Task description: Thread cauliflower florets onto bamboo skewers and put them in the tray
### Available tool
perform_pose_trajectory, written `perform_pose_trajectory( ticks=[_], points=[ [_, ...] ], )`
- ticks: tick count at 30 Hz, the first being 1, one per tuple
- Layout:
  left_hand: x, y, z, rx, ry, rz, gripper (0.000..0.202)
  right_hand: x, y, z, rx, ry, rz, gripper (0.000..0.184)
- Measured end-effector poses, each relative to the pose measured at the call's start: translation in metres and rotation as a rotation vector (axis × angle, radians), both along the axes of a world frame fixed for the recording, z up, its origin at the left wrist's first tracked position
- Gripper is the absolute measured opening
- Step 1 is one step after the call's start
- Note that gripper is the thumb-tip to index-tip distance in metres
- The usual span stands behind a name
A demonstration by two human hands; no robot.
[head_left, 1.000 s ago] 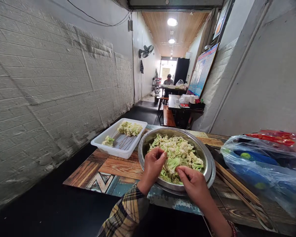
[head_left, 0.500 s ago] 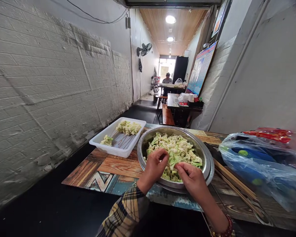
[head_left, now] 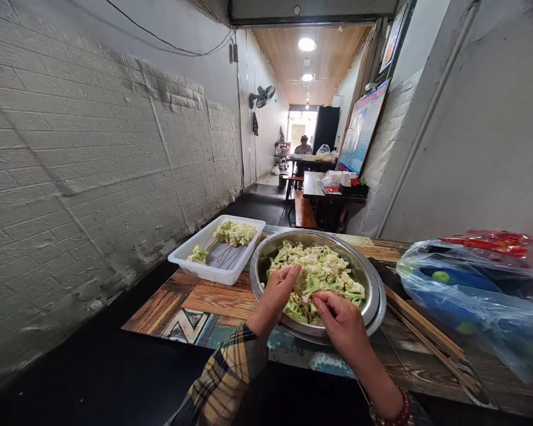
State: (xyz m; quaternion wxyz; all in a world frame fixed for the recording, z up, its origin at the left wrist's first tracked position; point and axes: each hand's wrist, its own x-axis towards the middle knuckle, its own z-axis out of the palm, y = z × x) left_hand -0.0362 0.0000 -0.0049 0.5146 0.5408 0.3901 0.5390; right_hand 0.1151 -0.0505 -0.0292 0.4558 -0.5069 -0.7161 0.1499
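A steel bowl [head_left: 375,290] full of cut cauliflower [head_left: 326,260] stands on the wood-patterned table. Over its near left side is my left hand [head_left: 276,296], thumb up and fingers curled; what it may hold is hidden behind the thumb. My right hand [head_left: 344,319] pinches with thumb and forefinger at the bowl's near side, against a pale green cauliflower floret [head_left: 311,287]. To the left, a white plastic tray [head_left: 204,273] holds skewered cauliflower [head_left: 235,232] in a cluster, plus one separate piece [head_left: 198,255] nearer the front.
Right of the bowl lies a bundle of bamboo skewers [head_left: 426,328] with metal tongs [head_left: 479,393] beside it. A clear plastic bag [head_left: 475,302] with green and blue contents and a red packet [head_left: 493,242] fill the right side. Farther back, a person [head_left: 303,146] sits behind another table.
My left fingers have closed up from a loop, with the thumb now straighter. My right hand stays pinched at nearly the same spot. The whole view has shifted slightly.
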Motion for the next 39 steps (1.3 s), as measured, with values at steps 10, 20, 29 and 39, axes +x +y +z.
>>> perform_pose_trajectory(
  ticks=[10,20,29,39],
  points=[
    [0.000,0.004,-0.003,-0.009,-0.042,-0.006,0.035,0.000,-0.001,0.002,-0.007,-0.040,0.000,0.023],
    [0.004,0.004,0.003,0.083,0.131,-0.007,0.038,-0.001,-0.004,0.004,0.021,-0.049,-0.044,0.031],
    [0.007,0.006,-0.001,0.116,0.190,0.022,0.041,-0.001,-0.005,0.006,0.089,-0.080,-0.082,0.029],
    [0.010,0.006,-0.003,0.136,0.221,0.037,0.042,-0.003,-0.002,0.000,0.137,-0.099,-0.117,0.029]
  ],
)
